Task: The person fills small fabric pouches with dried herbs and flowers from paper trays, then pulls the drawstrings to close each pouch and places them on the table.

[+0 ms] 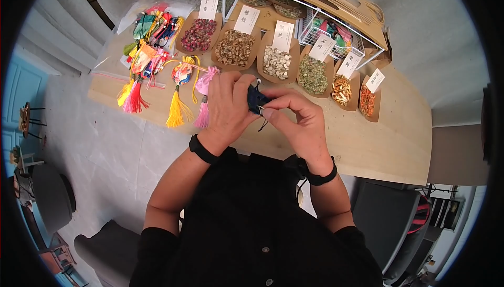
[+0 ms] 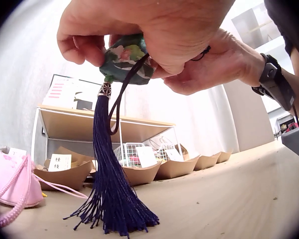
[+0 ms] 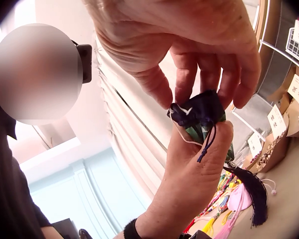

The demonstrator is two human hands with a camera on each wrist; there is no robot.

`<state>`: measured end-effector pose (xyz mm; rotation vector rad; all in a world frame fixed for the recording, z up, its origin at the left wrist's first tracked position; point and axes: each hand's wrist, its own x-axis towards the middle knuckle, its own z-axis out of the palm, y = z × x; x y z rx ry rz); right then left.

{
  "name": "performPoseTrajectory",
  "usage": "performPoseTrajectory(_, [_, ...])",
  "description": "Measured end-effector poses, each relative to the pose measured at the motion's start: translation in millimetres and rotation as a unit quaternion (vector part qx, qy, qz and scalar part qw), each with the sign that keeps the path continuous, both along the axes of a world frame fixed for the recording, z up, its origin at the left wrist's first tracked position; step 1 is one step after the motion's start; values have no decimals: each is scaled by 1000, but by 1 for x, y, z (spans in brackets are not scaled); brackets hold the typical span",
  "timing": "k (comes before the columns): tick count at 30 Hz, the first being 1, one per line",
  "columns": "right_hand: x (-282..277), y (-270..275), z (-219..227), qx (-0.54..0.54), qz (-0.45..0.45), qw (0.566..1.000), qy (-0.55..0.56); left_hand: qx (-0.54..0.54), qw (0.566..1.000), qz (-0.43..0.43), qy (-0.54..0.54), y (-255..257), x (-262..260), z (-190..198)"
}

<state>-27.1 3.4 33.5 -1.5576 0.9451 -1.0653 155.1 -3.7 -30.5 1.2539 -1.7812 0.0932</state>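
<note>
Drawstring pouch (image 1: pixel 255 98), dark blue and green, held above the wooden table (image 1: pixel 367 150): body gripped in the left hand (image 1: pixel 229 106), presumably for steadiness, mouth pinched by the right hand (image 1: pixel 300 121), presumably for access, navy tassel (image 2: pixel 109 174) hanging over that table.

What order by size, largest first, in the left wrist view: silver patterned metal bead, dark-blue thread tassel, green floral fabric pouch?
1. Dark-blue thread tassel
2. Green floral fabric pouch, partly hidden
3. Silver patterned metal bead
</note>
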Motion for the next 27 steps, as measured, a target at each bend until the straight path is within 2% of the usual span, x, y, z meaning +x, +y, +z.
performPoseTrajectory(2, [-2, 0, -3, 12, 5, 1000, 4, -3, 1000, -2, -9, 1, 1, 1])
performPoseTrajectory(6, [3, 4, 1, -70, -20, 995, 67, 13, 999, 13, -44, 4, 3, 6])
performPoseTrajectory(11, [10, 5, -1, -232, -93, 950, 188, 34, 996, 36, -72, 8, 1, 14])
performPoseTrajectory(14, [12, 6, -3, -259, -121, 937, 201, 45, 995, 38, -75, 9, 0, 16])
performPoseTrajectory(20, [12, 8, -5, -255, -117, 941, 189, 36, 995, 35, -85, 9, 4, 12])
performPoseTrajectory(23, [10, 12, 0, -148, -72, 975, 152, 24, 995, 31, -90, 9, 7, 10])
performPoseTrajectory(27, [6, 13, 3, -48, -13, 991, 123, 17, 996, 20, -87, 7, 12, 3])
